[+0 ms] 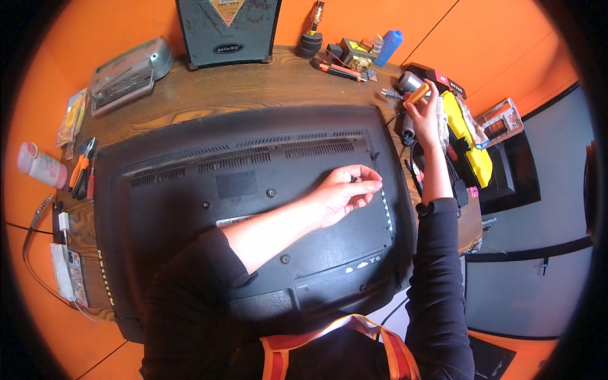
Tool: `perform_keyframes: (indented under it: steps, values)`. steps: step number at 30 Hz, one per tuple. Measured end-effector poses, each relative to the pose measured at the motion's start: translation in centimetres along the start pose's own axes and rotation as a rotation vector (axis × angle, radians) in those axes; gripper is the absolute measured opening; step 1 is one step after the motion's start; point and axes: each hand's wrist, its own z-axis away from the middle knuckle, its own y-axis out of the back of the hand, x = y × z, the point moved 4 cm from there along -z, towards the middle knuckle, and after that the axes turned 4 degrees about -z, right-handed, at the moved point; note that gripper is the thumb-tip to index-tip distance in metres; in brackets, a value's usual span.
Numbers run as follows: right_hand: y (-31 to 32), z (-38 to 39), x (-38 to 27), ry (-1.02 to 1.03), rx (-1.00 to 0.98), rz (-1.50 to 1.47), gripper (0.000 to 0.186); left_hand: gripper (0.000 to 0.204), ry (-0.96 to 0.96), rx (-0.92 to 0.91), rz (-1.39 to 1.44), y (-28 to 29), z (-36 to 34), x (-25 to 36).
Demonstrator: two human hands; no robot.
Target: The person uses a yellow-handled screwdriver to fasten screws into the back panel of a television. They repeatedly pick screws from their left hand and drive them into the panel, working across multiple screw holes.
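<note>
A large black flat-screen television (209, 215) lies with its back up on the wooden table. Over its right half, my left hand (345, 195) is closed, thumb and fingertips pressed together; whether something small is between them cannot be made out. My right hand (425, 117) is raised past the television's far right corner. Its fingers grip a short orange-yellow piece (417, 94), which looks like a tool handle; the rest of it is not visible. Close to that hand are a power plug (391, 94), a silver cylinder (410, 81) and a yellow plastic case (465, 139).
Behind the television stand a dark speaker (228, 31), a silver radio (130, 73), a utility knife (340, 69), a transformer (360, 52) and a blue bottle (389, 47). At the left are orange-handled pliers (81, 170), a pink-capped bottle (42, 166) and a phone (76, 277).
</note>
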Motion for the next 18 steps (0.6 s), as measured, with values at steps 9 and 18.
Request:
perform_keyframes:
  steps: [9,18]
  values:
    - [0.2,0.8,-0.1,0.139,0.256,0.391,0.069,0.013,0.000,0.009,0.005,-0.1,0.0,0.0]
    - [0.2,1.4,0.2,0.044,0.372,0.391,0.068,0.013,-0.009,0.001,-0.011,0.0,-0.1,-0.1]
